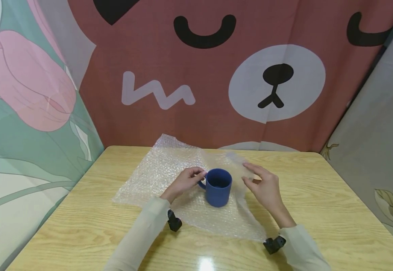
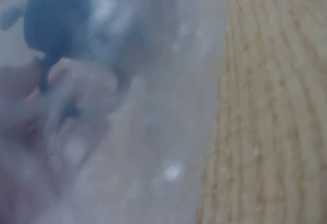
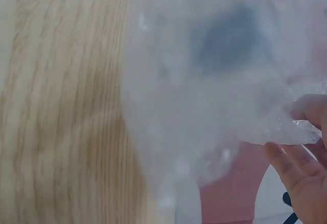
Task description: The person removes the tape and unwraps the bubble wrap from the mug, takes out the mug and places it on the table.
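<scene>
A blue mug (image 1: 218,188) stands upright on a sheet of clear bubble wrap (image 1: 159,165), its handle toward the left. My left hand (image 1: 184,182) has its thumb and fingertips at the handle and pinches it. In the left wrist view the mug (image 2: 61,20) and fingers look hazy behind plastic. To the right of the mug, my right hand (image 1: 265,188) pinches the right edge of the wrap between thumb and fingers. In the right wrist view this raised wrap (image 3: 204,106) hangs before the camera, blurring the mug, and the right hand (image 3: 301,168) shows at its edge.
The sheet lies on a light wood table (image 1: 318,210), spread mostly left of and behind the mug. A printed curtain (image 1: 210,113) hangs along the table's back edge, with more fabric at both sides. Small black cameras (image 1: 174,221) sit on both wrists.
</scene>
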{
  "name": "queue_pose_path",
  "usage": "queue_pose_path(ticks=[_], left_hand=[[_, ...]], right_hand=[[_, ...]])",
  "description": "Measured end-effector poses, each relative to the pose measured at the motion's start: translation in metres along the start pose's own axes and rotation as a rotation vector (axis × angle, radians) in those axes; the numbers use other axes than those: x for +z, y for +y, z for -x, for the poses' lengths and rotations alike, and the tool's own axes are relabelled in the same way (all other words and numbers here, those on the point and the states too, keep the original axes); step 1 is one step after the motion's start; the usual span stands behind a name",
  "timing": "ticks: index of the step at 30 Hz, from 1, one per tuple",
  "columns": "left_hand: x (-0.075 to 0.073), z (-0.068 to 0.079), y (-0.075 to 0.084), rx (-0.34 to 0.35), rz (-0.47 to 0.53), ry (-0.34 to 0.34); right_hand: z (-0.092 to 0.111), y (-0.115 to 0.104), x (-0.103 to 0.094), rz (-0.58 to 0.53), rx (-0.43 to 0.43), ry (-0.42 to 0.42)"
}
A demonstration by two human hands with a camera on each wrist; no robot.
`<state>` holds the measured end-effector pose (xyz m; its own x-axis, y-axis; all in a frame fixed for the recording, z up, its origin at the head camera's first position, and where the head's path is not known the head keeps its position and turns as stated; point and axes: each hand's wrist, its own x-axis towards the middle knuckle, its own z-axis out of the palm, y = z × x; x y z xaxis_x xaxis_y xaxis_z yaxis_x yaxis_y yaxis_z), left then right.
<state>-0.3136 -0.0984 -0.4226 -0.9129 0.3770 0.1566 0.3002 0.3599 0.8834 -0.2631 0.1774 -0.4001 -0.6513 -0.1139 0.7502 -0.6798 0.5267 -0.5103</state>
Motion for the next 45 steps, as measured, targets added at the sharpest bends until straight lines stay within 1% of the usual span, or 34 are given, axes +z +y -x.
queue_pose_path(ticks=[8, 11, 14, 15, 18, 21, 22, 26, 31, 35, 41, 45], left_hand=[[0.000, 0.001, 0.001, 0.024, -0.011, 0.009], [0.000, 0.002, 0.001, 0.014, -0.010, 0.012], [-0.001, 0.002, 0.001, 0.022, -0.012, 0.017], [-0.001, 0.005, 0.006, 0.021, -0.010, 0.020], [-0.001, 0.006, 0.007, 0.032, -0.023, 0.032], [0.000, 0.006, 0.008, 0.025, -0.043, 0.048], [0.001, 0.004, 0.003, 0.026, -0.051, 0.052], [0.001, 0.003, 0.004, 0.033, -0.064, 0.061], [0.000, 0.003, 0.003, 0.015, -0.060, 0.060], [0.000, 0.003, 0.003, -0.009, -0.046, 0.060], [-0.001, 0.005, 0.004, -0.010, -0.032, 0.063], [-0.003, 0.007, 0.005, -0.009, -0.036, 0.065]], right_hand=[[0.001, 0.007, -0.003, -0.059, 0.151, -0.008], [0.002, 0.008, -0.004, -0.070, 0.181, -0.018], [0.002, 0.009, -0.005, -0.074, 0.205, -0.024], [0.002, 0.009, -0.006, -0.075, 0.216, -0.025], [0.001, 0.010, -0.007, -0.089, 0.246, -0.029], [0.001, 0.012, -0.009, -0.119, 0.282, -0.042], [0.000, 0.013, -0.009, -0.132, 0.299, -0.046], [0.000, 0.018, -0.012, -0.169, 0.377, -0.080], [0.001, 0.022, -0.013, -0.186, 0.461, -0.142], [0.000, 0.024, -0.014, -0.206, 0.510, -0.176], [0.001, 0.030, -0.016, -0.252, 0.581, -0.214], [0.004, 0.035, -0.016, -0.268, 0.626, -0.221]])
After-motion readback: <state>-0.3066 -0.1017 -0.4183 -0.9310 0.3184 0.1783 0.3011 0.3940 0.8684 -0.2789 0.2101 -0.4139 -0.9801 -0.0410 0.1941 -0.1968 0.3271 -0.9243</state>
